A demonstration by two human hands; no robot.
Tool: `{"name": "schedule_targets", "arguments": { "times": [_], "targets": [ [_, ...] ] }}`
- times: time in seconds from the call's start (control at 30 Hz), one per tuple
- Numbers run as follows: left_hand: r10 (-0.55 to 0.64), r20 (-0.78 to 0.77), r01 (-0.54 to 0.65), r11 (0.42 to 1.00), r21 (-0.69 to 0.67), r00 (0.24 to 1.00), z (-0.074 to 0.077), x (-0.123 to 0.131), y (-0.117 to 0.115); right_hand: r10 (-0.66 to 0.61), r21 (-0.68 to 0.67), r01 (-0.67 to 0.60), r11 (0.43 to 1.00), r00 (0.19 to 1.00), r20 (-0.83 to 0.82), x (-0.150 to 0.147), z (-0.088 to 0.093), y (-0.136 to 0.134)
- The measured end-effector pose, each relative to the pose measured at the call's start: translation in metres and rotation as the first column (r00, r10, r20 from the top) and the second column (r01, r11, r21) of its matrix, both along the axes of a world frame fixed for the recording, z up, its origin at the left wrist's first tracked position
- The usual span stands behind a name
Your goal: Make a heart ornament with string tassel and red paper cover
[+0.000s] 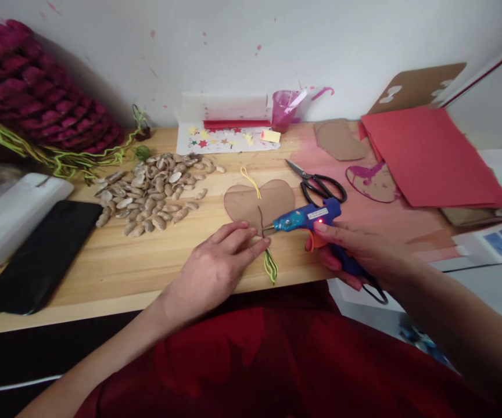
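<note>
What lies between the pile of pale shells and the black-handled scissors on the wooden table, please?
In the head view, a brown heart-shaped cardboard cutout with a yellow cord loop.

On a light wooden bench, a heart-shaped brown cardboard cutout is lying near the front edge, with a heap of pale oval seed shells spreading to its left and black-handled scissors resting to its right. A flat black slab is sitting at the far left beside a white tray. At the back, a white sheet of coloured stars and a pink plastic cup are sitting close together, while red paper sheets are covering the right end.
</note>
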State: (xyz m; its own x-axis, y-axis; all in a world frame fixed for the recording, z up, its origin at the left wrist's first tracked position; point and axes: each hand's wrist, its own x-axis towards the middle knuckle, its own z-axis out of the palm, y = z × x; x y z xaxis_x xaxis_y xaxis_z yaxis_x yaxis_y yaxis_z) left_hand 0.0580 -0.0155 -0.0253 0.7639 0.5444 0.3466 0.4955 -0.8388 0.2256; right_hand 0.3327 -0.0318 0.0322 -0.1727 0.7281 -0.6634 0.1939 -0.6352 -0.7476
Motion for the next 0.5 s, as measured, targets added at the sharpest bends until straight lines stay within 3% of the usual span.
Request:
{"name": "schedule_targets", "arguments": {
  "times": [0.5],
  "targets": [
    [0.005,-0.003,-0.005,1.0,0.01,1.0,0.0012,0.001,0.0001,-0.008,0.03,0.008,1.0,1.0,0.004,-0.0012,-0.0017,0.0035]
  ]
}}
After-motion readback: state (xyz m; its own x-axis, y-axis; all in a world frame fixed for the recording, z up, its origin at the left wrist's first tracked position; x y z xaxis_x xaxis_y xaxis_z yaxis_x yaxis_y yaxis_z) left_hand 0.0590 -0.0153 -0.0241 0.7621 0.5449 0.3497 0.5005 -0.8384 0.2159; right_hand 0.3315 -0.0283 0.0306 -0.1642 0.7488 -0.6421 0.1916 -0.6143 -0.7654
